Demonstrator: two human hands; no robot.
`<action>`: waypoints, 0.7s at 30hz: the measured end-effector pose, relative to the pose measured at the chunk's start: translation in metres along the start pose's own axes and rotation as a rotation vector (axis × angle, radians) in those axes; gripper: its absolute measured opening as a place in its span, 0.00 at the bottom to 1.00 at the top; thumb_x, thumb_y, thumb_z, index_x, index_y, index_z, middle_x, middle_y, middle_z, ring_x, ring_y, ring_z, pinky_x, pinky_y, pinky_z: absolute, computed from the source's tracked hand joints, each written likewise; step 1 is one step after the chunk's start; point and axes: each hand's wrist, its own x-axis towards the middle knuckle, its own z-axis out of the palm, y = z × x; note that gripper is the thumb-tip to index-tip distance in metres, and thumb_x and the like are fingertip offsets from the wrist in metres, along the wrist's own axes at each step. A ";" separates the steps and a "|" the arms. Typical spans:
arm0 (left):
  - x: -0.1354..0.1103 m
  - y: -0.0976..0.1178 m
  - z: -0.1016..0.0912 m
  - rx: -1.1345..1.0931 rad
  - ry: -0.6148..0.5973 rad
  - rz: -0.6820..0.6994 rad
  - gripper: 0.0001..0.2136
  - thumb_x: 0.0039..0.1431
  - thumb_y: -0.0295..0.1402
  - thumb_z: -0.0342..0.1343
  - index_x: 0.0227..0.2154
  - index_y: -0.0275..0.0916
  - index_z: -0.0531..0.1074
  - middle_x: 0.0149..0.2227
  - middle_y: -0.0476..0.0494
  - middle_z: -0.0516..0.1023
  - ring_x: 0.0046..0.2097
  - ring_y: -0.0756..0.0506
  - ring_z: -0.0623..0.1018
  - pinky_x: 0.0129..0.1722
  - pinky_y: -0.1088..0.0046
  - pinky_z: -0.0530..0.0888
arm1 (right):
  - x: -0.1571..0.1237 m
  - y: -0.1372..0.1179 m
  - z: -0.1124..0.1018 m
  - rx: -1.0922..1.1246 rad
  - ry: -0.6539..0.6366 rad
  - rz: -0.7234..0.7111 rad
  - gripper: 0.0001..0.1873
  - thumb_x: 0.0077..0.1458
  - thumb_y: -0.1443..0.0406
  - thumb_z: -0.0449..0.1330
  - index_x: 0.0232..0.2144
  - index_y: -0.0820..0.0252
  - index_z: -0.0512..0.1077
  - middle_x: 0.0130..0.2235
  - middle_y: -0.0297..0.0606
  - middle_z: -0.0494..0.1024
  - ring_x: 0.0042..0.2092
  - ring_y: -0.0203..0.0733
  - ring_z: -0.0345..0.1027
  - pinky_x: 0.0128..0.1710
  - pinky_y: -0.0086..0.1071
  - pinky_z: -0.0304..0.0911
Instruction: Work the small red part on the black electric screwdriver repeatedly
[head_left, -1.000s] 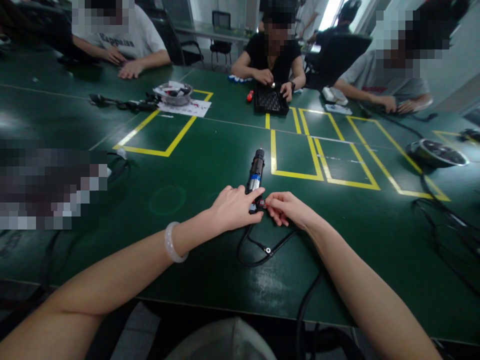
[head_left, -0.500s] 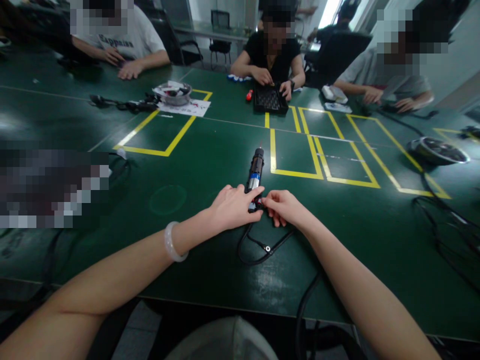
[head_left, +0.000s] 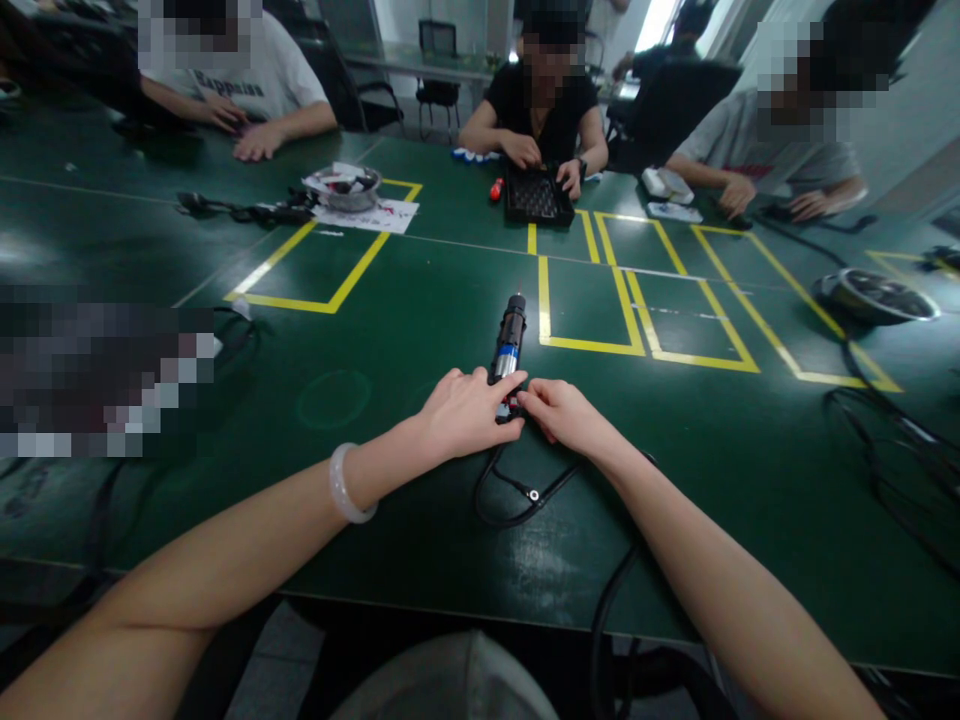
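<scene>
What looks like a corded electric screwdriver [head_left: 511,335] lies on the green table, its thin tip pointing away from me. Its silver and blue motor body shows in the open black housing. My left hand [head_left: 469,412] rests over its near end, thumb and forefinger on either side of small red and black parts there. Close by on the right, my right hand [head_left: 561,415] pinches at those parts with thumb and forefinger; whatever is between the fingertips is too small to make out. A black cord [head_left: 499,522] with a ring terminal loops below the hands.
Yellow tape outlines [head_left: 592,347] mark the table ahead. A metal bowl [head_left: 345,187] stands on paper at the far left, another bowl [head_left: 874,297] at the right, with black cables [head_left: 862,440] near it. Across the table several people work; one handles a black tray [head_left: 538,195].
My right hand's fingers have curled in more and shifted slightly left at the screwdriver's near end. My left hand has stayed in place on it.
</scene>
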 end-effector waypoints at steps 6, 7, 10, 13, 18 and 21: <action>0.001 0.002 -0.002 0.009 0.001 -0.016 0.30 0.64 0.55 0.38 0.65 0.49 0.57 0.41 0.36 0.75 0.41 0.37 0.78 0.43 0.60 0.69 | -0.001 -0.004 -0.002 -0.014 -0.054 -0.016 0.13 0.63 0.66 0.47 0.24 0.57 0.58 0.20 0.28 0.66 0.18 0.30 0.60 0.22 0.26 0.52; 0.002 0.003 -0.002 0.011 0.008 -0.024 0.30 0.65 0.55 0.37 0.65 0.49 0.57 0.40 0.36 0.75 0.41 0.37 0.78 0.43 0.60 0.68 | -0.002 -0.004 -0.003 -0.026 -0.052 -0.031 0.12 0.62 0.67 0.47 0.25 0.57 0.58 0.20 0.28 0.66 0.19 0.30 0.59 0.23 0.26 0.52; 0.003 0.004 0.000 0.014 0.021 -0.052 0.29 0.65 0.54 0.37 0.65 0.50 0.57 0.40 0.37 0.76 0.41 0.38 0.78 0.43 0.62 0.68 | -0.002 -0.003 -0.003 -0.025 -0.048 -0.080 0.12 0.63 0.68 0.45 0.26 0.57 0.58 0.21 0.28 0.65 0.20 0.30 0.59 0.25 0.26 0.52; 0.004 0.004 0.001 0.017 0.032 -0.061 0.28 0.66 0.53 0.39 0.64 0.51 0.59 0.39 0.38 0.77 0.40 0.38 0.78 0.42 0.62 0.68 | -0.003 -0.002 -0.004 -0.007 -0.051 -0.116 0.13 0.65 0.65 0.44 0.28 0.58 0.60 0.21 0.28 0.65 0.20 0.31 0.58 0.25 0.26 0.52; 0.005 0.003 0.000 0.026 0.048 -0.057 0.25 0.65 0.50 0.42 0.63 0.51 0.62 0.38 0.39 0.77 0.39 0.38 0.78 0.42 0.62 0.67 | -0.004 -0.003 -0.005 0.013 -0.045 -0.139 0.16 0.66 0.63 0.43 0.26 0.58 0.60 0.21 0.28 0.65 0.20 0.30 0.58 0.25 0.26 0.52; 0.004 0.000 -0.001 0.037 0.041 -0.054 0.26 0.65 0.51 0.41 0.62 0.52 0.64 0.37 0.39 0.77 0.39 0.38 0.78 0.42 0.62 0.67 | -0.004 -0.002 -0.006 0.040 -0.013 -0.131 0.19 0.67 0.60 0.44 0.25 0.58 0.61 0.20 0.28 0.65 0.21 0.31 0.59 0.25 0.26 0.53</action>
